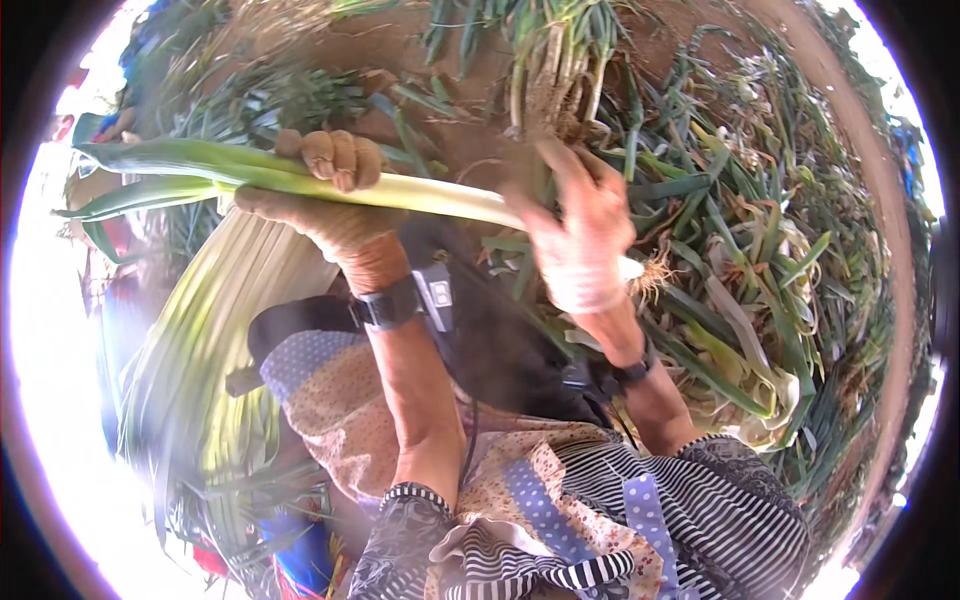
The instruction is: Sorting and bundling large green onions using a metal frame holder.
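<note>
A long green onion [435, 195] lies across the view, its green leaves at the left and its white stalk running right. My left hand [325, 205], in a soiled light glove, is closed around the stalk just below the leaves. Over the root end is my right hand [580, 225], also in a pale glove and smeared by motion. Its palm covers part of the stalk, and whether the fingers grip it cannot be made out. Past the palm, the tuft of roots [655, 275] sticks out.
To the left, a bundle of pale green onion stalks [235, 330] fans downward. A large heap of green onions and loose leaves [745, 240] covers the right side. Upright onions with soiled roots [560, 75] stand at the far middle, on brown ground [380, 35].
</note>
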The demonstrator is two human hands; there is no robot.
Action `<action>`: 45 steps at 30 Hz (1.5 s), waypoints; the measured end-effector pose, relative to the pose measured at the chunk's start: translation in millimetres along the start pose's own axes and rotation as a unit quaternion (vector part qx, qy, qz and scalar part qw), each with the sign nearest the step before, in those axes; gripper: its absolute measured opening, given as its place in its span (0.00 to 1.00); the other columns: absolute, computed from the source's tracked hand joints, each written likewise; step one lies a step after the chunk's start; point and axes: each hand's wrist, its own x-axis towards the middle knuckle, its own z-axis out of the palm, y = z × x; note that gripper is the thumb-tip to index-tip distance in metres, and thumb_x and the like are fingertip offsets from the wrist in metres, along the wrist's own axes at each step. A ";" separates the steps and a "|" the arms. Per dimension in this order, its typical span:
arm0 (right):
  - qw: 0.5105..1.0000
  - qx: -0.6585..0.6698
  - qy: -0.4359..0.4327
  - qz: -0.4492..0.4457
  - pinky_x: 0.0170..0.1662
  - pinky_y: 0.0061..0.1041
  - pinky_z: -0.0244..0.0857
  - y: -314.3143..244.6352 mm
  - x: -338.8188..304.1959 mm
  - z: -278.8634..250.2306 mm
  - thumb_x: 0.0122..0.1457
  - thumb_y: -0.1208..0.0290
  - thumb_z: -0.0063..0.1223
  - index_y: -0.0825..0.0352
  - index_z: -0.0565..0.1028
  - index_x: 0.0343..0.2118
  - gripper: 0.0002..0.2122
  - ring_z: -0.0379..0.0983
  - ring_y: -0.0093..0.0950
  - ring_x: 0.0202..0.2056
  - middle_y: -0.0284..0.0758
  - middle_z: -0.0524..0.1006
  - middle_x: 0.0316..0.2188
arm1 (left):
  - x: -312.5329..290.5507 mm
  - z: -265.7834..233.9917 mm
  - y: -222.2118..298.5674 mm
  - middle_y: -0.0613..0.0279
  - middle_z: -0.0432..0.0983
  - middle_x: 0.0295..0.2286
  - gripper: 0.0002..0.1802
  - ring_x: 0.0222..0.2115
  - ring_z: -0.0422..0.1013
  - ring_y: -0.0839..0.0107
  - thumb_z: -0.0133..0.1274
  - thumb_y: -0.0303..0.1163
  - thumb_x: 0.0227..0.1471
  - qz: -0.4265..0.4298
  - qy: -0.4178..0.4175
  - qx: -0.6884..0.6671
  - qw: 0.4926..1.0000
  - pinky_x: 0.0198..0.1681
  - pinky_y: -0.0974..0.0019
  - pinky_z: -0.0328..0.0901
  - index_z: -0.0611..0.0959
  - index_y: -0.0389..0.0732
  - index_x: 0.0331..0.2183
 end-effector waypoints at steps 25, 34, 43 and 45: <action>0.976 -0.006 -0.212 -0.053 0.43 0.39 0.68 -39.3 -49.6 49.2 0.43 0.80 0.55 0.59 0.70 0.45 0.23 0.70 0.42 0.43 0.41 0.73 0.42 | -61.9 4.0 59.1 0.73 0.62 0.12 0.30 0.09 0.60 0.82 0.60 0.62 0.38 0.000 -0.148 -0.064 0.987 0.11 0.77 0.62 0.76 0.44 0.28; 0.934 -0.163 -0.300 0.104 0.42 0.38 0.70 31.1 -27.5 104.9 0.46 0.79 0.54 0.55 0.72 0.46 0.22 0.72 0.42 0.43 0.41 0.74 0.42 | -66.0 9.9 56.1 0.75 0.61 0.11 0.20 0.09 0.59 0.85 0.56 0.55 0.48 0.023 -0.170 -0.005 0.985 0.12 0.77 0.62 0.73 0.49 0.26; 0.978 0.012 -0.187 0.091 0.48 0.34 0.67 -2.8 -28.6 6.9 0.40 0.75 0.62 0.57 0.73 0.46 0.24 0.70 0.37 0.46 0.38 0.75 0.42 | -64.7 1.2 52.3 0.76 0.63 0.12 0.21 0.09 0.60 0.87 0.57 0.57 0.46 0.015 -0.170 -0.056 0.984 0.10 0.80 0.63 0.73 0.50 0.25; 0.986 0.000 -0.164 -0.031 0.46 0.38 0.69 -19.9 -40.8 14.9 0.41 0.79 0.60 0.57 0.73 0.46 0.24 0.70 0.41 0.44 0.37 0.75 0.40 | -66.2 4.1 50.4 0.76 0.63 0.12 0.22 0.09 0.60 0.87 0.57 0.57 0.46 0.014 -0.169 -0.045 0.984 0.11 0.80 0.63 0.73 0.49 0.26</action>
